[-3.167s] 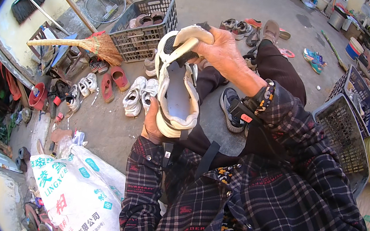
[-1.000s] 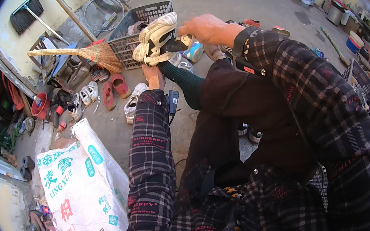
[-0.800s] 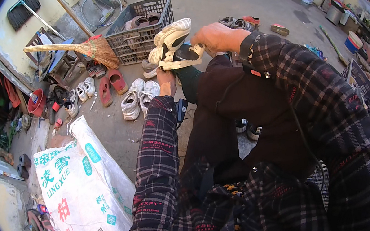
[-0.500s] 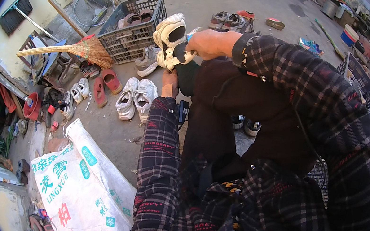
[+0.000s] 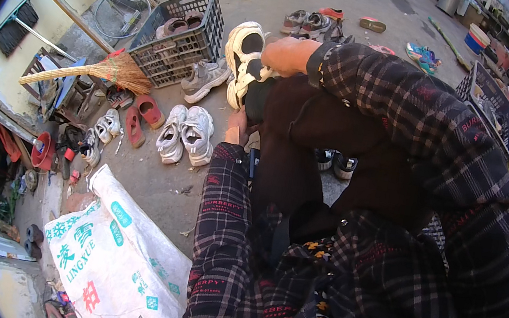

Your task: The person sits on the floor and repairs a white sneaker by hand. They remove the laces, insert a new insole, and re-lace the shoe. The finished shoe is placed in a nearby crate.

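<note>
A pair of cream-white sneakers with dark insides (image 5: pixel 243 42) is held up beyond my knees, one shoe above the other. My right hand (image 5: pixel 288 55) comes in from the right and is closed on them, with its fingertips partly hidden behind the shoes. Just below the lower shoe is my left hand (image 5: pixel 239 122), close against my leg. Its fingers are mostly hidden, so their grip cannot be made out. A grey sneaker (image 5: pixel 204 80) lies on the ground left of the held pair. Nearer stand two white sneakers (image 5: pixel 184 135), side by side.
A grey plastic crate (image 5: pixel 184 36) with shoes in it stands at the upper left, beside a straw broom (image 5: pixel 99 72). Red slippers (image 5: pixel 142 117) lie on the ground. A large white woven sack (image 5: pixel 122 251) fills the lower left. More shoes (image 5: pixel 311 23) are at the far side.
The held sneakers and my right hand have shifted slightly right relative to the crate. My left hand has moved a little down and right, away from the shoes.
</note>
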Motion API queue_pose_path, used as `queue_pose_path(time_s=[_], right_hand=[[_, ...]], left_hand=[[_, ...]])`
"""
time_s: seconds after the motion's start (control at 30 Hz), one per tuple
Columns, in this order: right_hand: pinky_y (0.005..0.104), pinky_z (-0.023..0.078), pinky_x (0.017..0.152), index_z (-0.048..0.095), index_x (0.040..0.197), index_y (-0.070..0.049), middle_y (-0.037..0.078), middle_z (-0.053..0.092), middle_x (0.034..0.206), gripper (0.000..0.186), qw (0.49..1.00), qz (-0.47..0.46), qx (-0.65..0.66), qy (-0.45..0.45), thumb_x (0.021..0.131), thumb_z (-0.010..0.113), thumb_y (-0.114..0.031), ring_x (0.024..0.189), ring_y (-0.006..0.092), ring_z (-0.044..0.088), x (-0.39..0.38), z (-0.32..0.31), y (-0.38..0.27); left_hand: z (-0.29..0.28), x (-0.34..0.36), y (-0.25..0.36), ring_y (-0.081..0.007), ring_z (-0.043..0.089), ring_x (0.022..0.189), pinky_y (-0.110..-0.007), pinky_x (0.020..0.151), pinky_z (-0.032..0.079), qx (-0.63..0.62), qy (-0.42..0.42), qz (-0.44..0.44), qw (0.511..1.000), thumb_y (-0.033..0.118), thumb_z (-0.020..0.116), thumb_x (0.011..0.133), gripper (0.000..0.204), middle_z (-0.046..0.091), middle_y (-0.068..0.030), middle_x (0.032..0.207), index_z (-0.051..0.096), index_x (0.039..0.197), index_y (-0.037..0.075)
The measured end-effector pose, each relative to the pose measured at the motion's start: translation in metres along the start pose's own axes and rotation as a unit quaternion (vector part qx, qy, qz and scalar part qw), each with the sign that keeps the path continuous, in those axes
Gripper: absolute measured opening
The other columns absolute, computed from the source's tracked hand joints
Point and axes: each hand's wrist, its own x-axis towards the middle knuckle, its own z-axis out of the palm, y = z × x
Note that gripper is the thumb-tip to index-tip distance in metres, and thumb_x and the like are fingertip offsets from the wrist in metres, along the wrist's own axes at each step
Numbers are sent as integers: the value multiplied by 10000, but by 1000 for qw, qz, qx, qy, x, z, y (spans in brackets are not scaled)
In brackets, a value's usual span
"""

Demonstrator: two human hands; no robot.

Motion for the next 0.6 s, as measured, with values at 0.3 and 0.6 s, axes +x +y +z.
queue_pose_path(time_s=[0.3, 0.6], right_hand=[[422, 501, 630, 652, 923, 8, 150, 650, 849, 258, 999, 11, 12, -34, 693, 662, -109, 795, 329, 636, -2, -5, -1], [406, 488, 622, 647, 865, 8, 174, 640, 827, 190, 999, 2, 26, -44, 706, 638, -95, 771, 342, 628, 1, -15, -3]], left_hand=[[9, 6, 2, -189, 593, 606, -323, 554, 525, -41, 92, -180, 979, 213, 504, 863, 194, 579, -74, 748, 519, 944, 38], [7, 18, -18, -252, 589, 624, -359, 541, 480, 131, 125, -149, 972, 259, 471, 836, 287, 575, -141, 697, 553, 833, -16]])
